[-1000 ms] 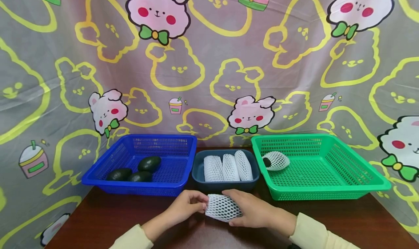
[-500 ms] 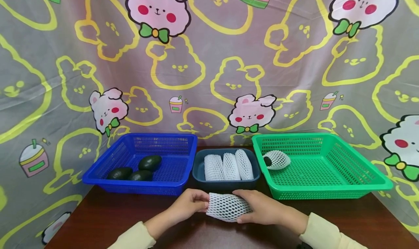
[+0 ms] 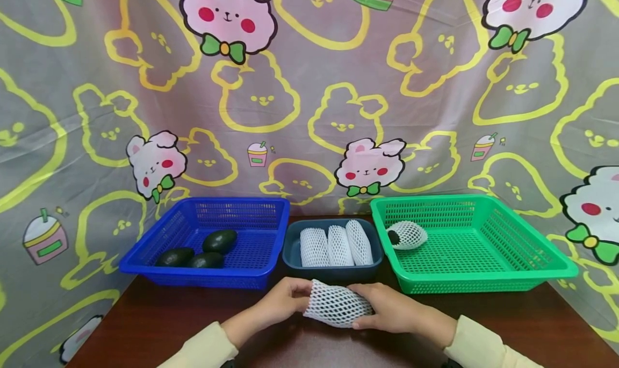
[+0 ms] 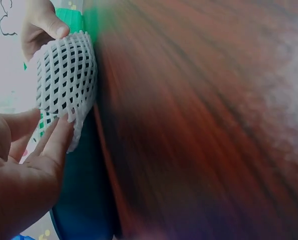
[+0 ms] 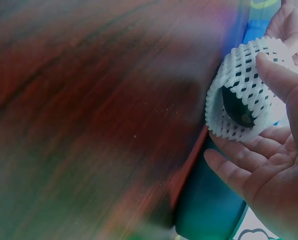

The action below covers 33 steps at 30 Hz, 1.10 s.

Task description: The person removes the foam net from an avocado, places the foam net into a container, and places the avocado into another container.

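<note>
In front of the dark bin, both hands hold a white foam net sleeve (image 3: 338, 303) with a dark green avocado (image 5: 237, 107) inside it. My right hand (image 3: 387, 308) grips the right part, thumb on the near side and fingers beneath; the avocado's end shows through the sleeve's opening there in the right wrist view. My left hand (image 3: 285, 303) holds the sleeve's loose left end between thumb and fingers, with fingertips at its open edge in the left wrist view. This end spreads past the avocado.
A blue basket (image 3: 203, 278) at left holds three avocados (image 3: 220, 242). Three foam net sleeves (image 3: 340, 246) lie in the dark blue-grey bin (image 3: 333, 273). At right, a green basket (image 3: 483, 282) contains one netted avocado (image 3: 408, 235). All stand on a brown table (image 3: 300, 352) before a patterned curtain (image 3: 309, 62).
The right hand has shifted right with the netted avocado. The left hand's fingers have moved from pinching the sleeve's edge to spreading at its open left end, which now flares wider.
</note>
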{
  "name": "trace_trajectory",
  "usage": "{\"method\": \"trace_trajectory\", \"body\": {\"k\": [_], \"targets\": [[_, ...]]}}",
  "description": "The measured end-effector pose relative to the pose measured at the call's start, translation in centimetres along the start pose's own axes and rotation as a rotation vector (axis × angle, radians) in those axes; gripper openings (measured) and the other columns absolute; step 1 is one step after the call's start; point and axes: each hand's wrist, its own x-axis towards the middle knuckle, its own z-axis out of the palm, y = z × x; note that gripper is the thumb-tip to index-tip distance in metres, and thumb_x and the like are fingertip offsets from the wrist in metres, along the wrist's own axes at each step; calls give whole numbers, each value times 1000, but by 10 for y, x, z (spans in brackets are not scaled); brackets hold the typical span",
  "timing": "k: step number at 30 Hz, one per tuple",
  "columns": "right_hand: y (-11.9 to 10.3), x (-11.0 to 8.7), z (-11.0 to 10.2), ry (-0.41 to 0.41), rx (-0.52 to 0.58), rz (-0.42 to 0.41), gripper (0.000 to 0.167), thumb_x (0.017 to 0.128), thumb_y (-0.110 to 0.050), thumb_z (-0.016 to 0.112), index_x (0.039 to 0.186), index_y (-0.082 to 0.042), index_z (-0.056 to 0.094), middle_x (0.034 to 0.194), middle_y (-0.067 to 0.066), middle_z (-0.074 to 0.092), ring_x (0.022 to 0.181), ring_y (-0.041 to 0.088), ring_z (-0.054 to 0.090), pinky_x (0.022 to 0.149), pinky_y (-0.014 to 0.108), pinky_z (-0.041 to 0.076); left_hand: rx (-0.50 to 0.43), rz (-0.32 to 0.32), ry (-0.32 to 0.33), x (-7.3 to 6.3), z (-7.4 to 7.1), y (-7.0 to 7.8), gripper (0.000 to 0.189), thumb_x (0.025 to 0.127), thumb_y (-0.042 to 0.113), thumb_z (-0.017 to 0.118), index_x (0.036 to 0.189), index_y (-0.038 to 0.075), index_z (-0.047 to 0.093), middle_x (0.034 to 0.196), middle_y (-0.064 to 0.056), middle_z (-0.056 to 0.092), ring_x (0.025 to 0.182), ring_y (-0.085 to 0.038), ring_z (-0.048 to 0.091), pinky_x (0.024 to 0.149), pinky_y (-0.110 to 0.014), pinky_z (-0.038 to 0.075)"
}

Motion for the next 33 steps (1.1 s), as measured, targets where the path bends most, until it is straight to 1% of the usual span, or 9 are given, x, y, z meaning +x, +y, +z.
{"method": "trace_trajectory", "body": {"k": [3, 9, 16, 18, 20, 22, 27, 29, 33], "targets": [[1, 0, 1, 10, -1, -14, 68, 85, -47, 72, 134, -4, 52, 122, 2, 60, 103, 7, 55, 91, 35, 48, -4, 13, -20, 3, 3, 0, 24, 84, -8, 61, 107, -8, 67, 98, -11, 70, 82, -9, 64, 70, -22, 52], [3, 0, 2, 11, 9, -16, 67, 85, -47, 71, 134, -5, 52, 120, -1, 61, 101, 5, 56, 90, 33, 48, -75, -16, -36, 5, 7, -2, 32, 79, -9, 65, 111, -11, 62, 102, -13, 69, 87, -10, 65, 74, -22, 52], [2, -1, 1, 6, 15, 4, 67, 84, -47, 72, 133, -5, 53, 119, -3, 61, 100, 4, 56, 90, 33, 48, -143, -50, -33, 10, 17, -1, 49, 68, -18, 54, 116, -12, 56, 100, -11, 67, 84, -13, 63, 71, -23, 53], [2, 0, 1, 7, 11, 1, 68, 84, -48, 72, 133, -5, 53, 119, -3, 61, 100, 4, 55, 90, 32, 48, -160, -49, -35, 12, 19, -1, 49, 68, -17, 56, 117, -12, 54, 101, -11, 67, 85, -13, 63, 72, -24, 53], [1, 0, 1, 9, 7, -5, 68, 84, -47, 72, 133, -5, 53, 120, -3, 61, 101, 4, 56, 90, 32, 48, -151, -46, -32, 14, 22, -1, 49, 70, -16, 61, 118, -11, 54, 101, -10, 67, 86, -13, 63, 73, -23, 53], [2, 0, 2, 11, 3, -9, 68, 84, -47, 72, 133, -5, 54, 120, -3, 61, 101, 4, 56, 90, 32, 48, -110, -45, -18, 15, 24, 0, 48, 70, -15, 65, 117, -9, 54, 100, -8, 66, 85, -11, 63, 73, -22, 52], [3, 0, 2, 14, 3, -20, 67, 84, -47, 73, 132, -5, 54, 120, -3, 61, 102, 3, 56, 90, 32, 48, 8, -64, 16, 17, 26, 4, 49, 67, -17, 61, 113, -5, 54, 92, -3, 64, 79, -11, 59, 66, -20, 49], [4, 0, 2, 16, 6, -27, 67, 84, -47, 73, 132, -5, 55, 119, -3, 62, 101, 3, 56, 90, 31, 48, 16, -71, 18, 17, 26, 5, 51, 64, -19, 57, 114, -5, 53, 91, -2, 63, 78, -11, 59, 65, -21, 49], [5, 0, 3, 19, 4, -39, 66, 83, -48, 73, 131, -5, 56, 118, -5, 62, 100, 3, 56, 88, 30, 49, -4, -65, 12, 16, 26, 4, 50, 67, -16, 62, 115, -4, 54, 94, -3, 64, 81, -11, 60, 69, -21, 50]]}}
